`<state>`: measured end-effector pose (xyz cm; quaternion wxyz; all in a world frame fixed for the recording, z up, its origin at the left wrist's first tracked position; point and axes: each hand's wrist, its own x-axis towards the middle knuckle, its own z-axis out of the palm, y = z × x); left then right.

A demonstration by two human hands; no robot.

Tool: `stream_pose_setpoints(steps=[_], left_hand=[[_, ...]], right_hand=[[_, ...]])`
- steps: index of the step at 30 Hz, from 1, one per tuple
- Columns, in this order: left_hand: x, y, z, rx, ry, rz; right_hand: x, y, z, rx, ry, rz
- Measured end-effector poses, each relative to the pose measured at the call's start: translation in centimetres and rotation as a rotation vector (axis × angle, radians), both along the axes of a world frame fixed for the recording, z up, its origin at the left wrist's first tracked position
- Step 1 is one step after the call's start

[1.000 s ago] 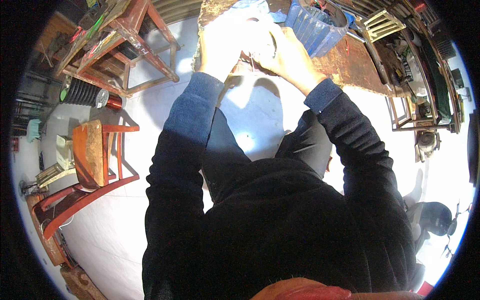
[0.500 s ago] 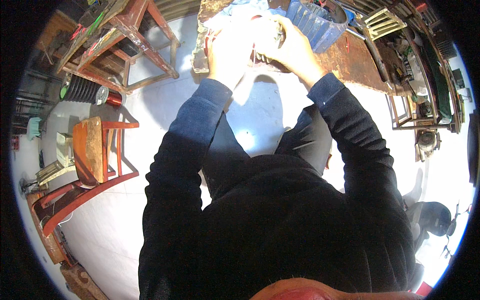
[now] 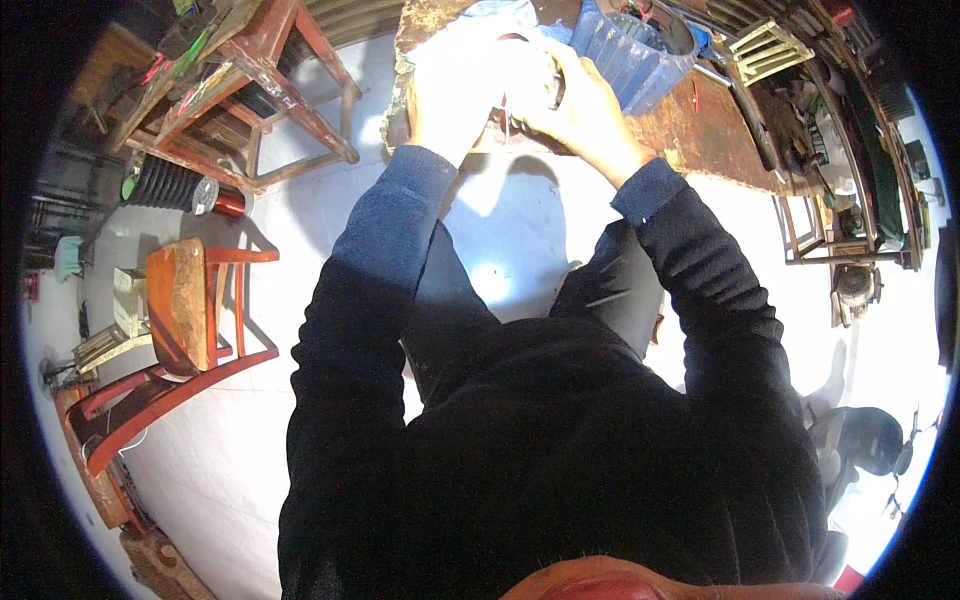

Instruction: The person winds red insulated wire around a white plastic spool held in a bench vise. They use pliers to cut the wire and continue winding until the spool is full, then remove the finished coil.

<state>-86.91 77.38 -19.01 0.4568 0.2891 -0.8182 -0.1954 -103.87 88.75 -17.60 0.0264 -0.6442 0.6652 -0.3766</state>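
Note:
At the worktable's near edge, both hands are at a round metal part (image 3: 548, 78), largely washed out by glare, so its kind is unclear. Curved around its right side, my right hand (image 3: 588, 108) grips it with thumb and fingers. My left hand (image 3: 448, 112) is at its left; strong light hides those fingers. A thin reddish strand or edge (image 3: 505, 112) shows between the hands. Pale blue cloth (image 3: 488, 18) lies just beyond them on the worn wooden worktable (image 3: 690, 130).
A blue ribbed plastic basket (image 3: 630, 60) stands right of my right hand. To the left are a worn wooden stand (image 3: 265, 60), wire spools (image 3: 205, 193) and an orange wooden chair (image 3: 180, 300). A cluttered shelf (image 3: 840, 150) and a motor-like machine (image 3: 856, 288) are at right.
Both hands stay at the round part. The right hand and wrist have shifted slightly down and to the right, while the left forearm has moved slightly.

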Motion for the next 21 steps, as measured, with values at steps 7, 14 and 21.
stream_pose_setpoints(steps=[7, 14, 21], left_hand=[[0.9, -0.8, 1.1, 0.280, 0.123, -0.231], [1.0, 0.0, 1.2, 0.386, 0.387, -0.338], [2.2, -1.3, 1.9, 0.373, 0.184, -0.343]], right_hand=[[-0.1, 0.1, -0.2, -0.029, 0.055, 0.024], [-0.4, -0.3, -0.1, 0.009, -0.025, 0.031], [-0.4, -0.1, 0.4, -0.003, 0.069, 0.041]])
